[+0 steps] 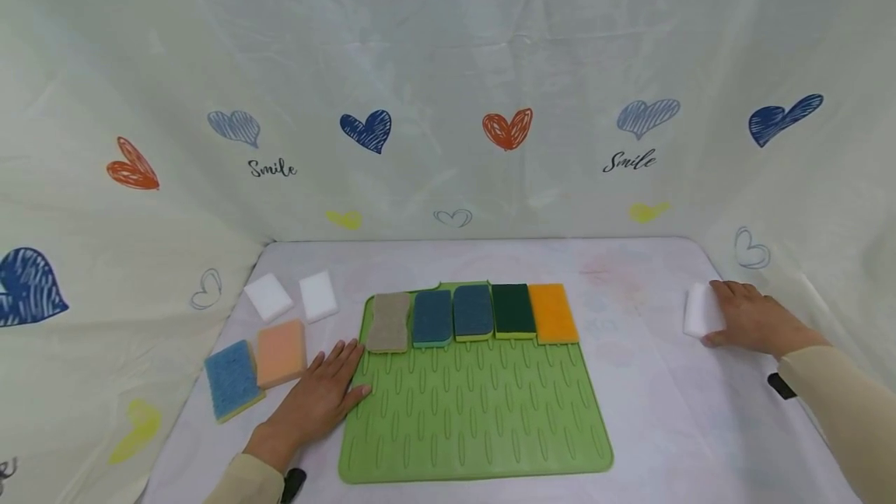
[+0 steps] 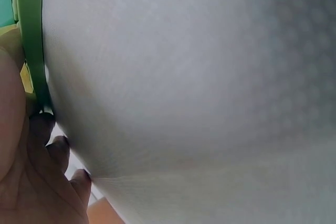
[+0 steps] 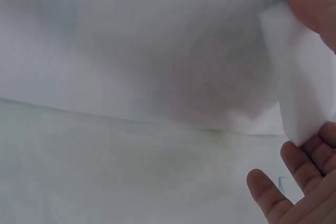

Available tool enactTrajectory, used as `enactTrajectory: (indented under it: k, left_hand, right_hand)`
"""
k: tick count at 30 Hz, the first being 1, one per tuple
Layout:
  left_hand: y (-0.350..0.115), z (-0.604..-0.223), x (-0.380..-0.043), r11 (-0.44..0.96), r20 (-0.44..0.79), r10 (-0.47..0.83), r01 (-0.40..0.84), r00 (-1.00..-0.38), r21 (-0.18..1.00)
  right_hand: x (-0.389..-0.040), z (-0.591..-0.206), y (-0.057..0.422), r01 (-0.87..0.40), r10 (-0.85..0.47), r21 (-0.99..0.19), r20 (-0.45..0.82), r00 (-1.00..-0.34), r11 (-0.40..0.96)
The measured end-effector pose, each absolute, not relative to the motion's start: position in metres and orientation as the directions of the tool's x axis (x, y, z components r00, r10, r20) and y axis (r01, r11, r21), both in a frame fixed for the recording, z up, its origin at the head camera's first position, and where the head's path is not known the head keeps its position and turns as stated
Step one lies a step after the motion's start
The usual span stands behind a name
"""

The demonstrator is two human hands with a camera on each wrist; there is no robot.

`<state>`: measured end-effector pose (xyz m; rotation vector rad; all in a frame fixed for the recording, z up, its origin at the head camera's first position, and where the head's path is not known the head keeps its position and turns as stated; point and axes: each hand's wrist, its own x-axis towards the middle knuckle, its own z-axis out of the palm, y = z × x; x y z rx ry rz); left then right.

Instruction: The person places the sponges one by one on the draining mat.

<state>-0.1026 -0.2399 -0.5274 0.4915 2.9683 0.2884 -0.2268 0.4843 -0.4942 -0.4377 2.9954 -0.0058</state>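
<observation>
Flat on the table, my left hand [image 1: 318, 395] rests with its fingers extended at the left edge of a green ribbed mat [image 1: 476, 418]; the left wrist view shows the fingers [image 2: 58, 153] beside the mat's rim [image 2: 31, 35]. My right hand [image 1: 759, 321] holds a white sponge [image 1: 702, 311] at the table's right side. In the right wrist view the thumb is at one end of that sponge [image 3: 302, 77] and fingertips at the other. Along the mat's back edge lie a grey-beige sponge [image 1: 389, 323], two blue sponges [image 1: 432, 319], a dark green one [image 1: 514, 309] and an orange one [image 1: 553, 313].
Left of the mat lie two white sponges [image 1: 269, 298], a peach sponge [image 1: 281, 352] and a blue sponge with a yellow underside [image 1: 233, 379]. A white cloth covers the table [image 1: 651, 411]. Curtains [image 1: 448, 61] printed with hearts hang behind and at both sides.
</observation>
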Motion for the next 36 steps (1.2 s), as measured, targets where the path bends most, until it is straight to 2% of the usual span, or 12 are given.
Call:
enactTrajectory:
  k: [9,22,36]
  left_hand:
    - [-0.240,-0.529,-0.100,0.924,-0.067,0.327,0.304,-0.943,0.232]
    - [-0.239,-0.527,-0.098,0.905,-0.032,0.344,0.322,-0.939,0.278]
    - [-0.241,-0.517,-0.100,0.904,-0.049,0.354,0.328,-0.934,0.274]
  right_hand:
    - [-0.227,-0.498,0.453,-0.313,-0.318,0.059,0.151,-0.936,0.948]
    - [-0.233,-0.484,0.405,-0.345,-0.370,0.154,0.182,-0.911,0.926]
    - [-0.234,-0.463,0.349,-0.393,-0.415,0.144,0.178,-0.892,0.908]
